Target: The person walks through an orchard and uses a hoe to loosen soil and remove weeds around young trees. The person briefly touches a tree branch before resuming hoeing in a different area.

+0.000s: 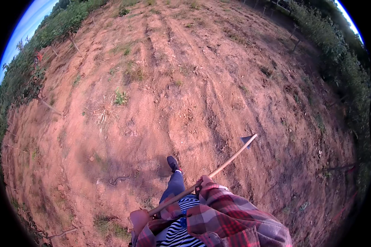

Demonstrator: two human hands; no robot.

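Across the front of my body runs a long-handled hoe [230, 159] with a wooden shaft. Its dark metal blade [246, 141] is at the far right end, above the soil. My left hand [139, 219] grips the near end of the shaft by my left hip. Farther along it, my right hand [206, 180] is wrapped around the wood, close to a dark wristband. Red plaid sleeves cover both arms over a striped shirt. Below the shaft my one visible foot, in a dark shoe [172, 163], is on the reddish soil.
Bare reddish earth [185, 129] with ruts and grass tufts stretches ahead. A dry, uprooted-looking plant clump [105, 111] lies left of centre, beside a small green weed [120, 97]. Rows of leafy trees [61, 34] line the left, with more trees [330, 43] along the right.
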